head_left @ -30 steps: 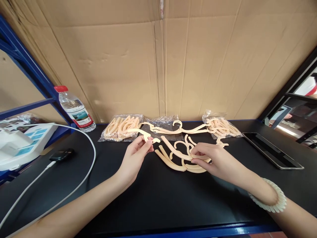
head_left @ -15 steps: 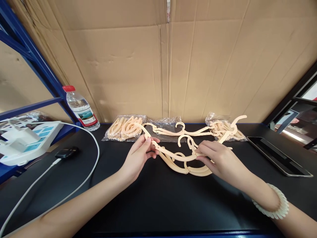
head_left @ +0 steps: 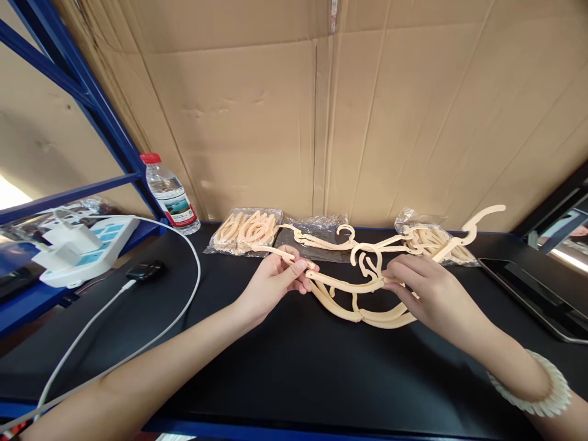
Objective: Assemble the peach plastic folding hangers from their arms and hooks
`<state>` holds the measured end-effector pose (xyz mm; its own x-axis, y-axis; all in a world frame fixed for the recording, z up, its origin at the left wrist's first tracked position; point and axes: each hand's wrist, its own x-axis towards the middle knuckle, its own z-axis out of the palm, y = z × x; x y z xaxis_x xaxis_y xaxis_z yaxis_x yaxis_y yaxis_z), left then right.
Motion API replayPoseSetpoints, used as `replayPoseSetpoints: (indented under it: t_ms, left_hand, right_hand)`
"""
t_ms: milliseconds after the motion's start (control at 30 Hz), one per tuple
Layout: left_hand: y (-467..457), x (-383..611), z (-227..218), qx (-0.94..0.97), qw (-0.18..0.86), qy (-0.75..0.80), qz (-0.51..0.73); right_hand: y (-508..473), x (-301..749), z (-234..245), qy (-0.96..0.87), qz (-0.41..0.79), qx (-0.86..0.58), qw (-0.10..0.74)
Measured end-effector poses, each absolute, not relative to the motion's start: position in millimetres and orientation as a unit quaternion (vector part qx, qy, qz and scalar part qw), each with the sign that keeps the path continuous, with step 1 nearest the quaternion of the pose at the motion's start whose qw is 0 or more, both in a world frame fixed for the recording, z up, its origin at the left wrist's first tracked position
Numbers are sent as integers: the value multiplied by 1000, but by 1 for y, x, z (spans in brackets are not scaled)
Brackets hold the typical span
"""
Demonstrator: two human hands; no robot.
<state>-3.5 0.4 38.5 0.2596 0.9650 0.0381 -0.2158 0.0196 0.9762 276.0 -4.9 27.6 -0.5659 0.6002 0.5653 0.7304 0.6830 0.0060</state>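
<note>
My right hand (head_left: 420, 285) is closed around a cream plastic folding hanger (head_left: 340, 283) near its middle, just beside the hook. The hanger's far arm rises past that hand to a curved tip at the upper right. My left hand (head_left: 280, 275) pinches a curved hanger end piece (head_left: 271, 250) close to the hanger's left end; whether the two touch is hard to tell. Below and behind, another cream hanger (head_left: 337, 310) lies on the black table. Farther back rests one more hanger (head_left: 326, 243), partly over clear plastic wrapping.
Bagged hanger parts (head_left: 248, 229) sit at the back left, with a second bag (head_left: 429, 239) at the back right. A water bottle (head_left: 174, 199), a power strip (head_left: 98, 251) and a white cable (head_left: 195, 275) are left. A dark tablet (head_left: 537, 297) lies right.
The view has shifted, moving most things rightward. The end piece in my left hand has turned to lie flatter. The hanger's right arm tip has tilted higher.
</note>
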Motion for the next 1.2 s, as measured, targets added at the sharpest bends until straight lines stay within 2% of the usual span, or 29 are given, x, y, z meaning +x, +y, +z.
replayPoseSetpoints:
  t_ms: [233, 567, 800, 1200]
  left_hand:
    - [3, -9, 41, 511, 614, 386, 462]
    - [7, -13, 43, 450, 704, 361, 415]
    - [8, -15, 41, 430, 730, 358, 392]
    - [9, -13, 34, 445, 706, 350, 425]
  right_hand:
    - [-3, 276, 27, -868, -137, -383, 284]
    - [-3, 275, 28, -855, -178, -368, 318]
    - [-5, 274, 31, -846, -188, -367, 338]
    - [-6, 269, 28, -836, -213, -345, 370]
